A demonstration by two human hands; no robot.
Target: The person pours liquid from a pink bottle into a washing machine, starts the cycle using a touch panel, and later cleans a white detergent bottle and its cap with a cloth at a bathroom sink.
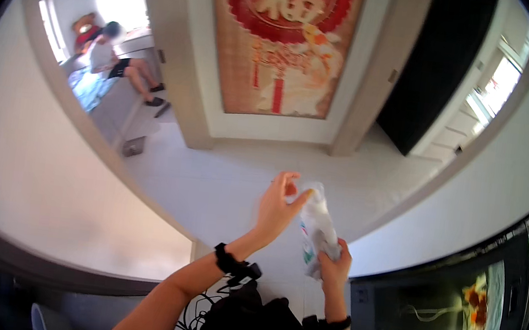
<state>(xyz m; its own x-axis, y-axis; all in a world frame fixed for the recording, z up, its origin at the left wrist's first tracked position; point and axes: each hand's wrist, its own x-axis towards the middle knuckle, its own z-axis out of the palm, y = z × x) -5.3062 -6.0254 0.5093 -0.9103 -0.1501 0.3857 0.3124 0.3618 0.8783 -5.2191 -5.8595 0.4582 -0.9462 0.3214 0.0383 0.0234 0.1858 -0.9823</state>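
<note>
My right hand point(336, 266) grips the lower end of a white, clear-wrapped plastic package point(320, 225) with green and red print, held upright at a slant over the floor. What is inside the package cannot be made out. My left hand point(279, 206) is beside the package's upper end, its thumb reaching to the plastic and its fingers curled and apart. Whether the thumb presses on the plastic is unclear. Black straps with small devices sit on both wrists.
A large framed wall picture point(283, 45) hangs ahead between doorways. Through the left doorway a person point(105, 56) sits on a bed. A black door panel point(431, 71) is at the right. An aquarium point(433, 316) stands at lower right, and black cables point(196, 311) hang near my body.
</note>
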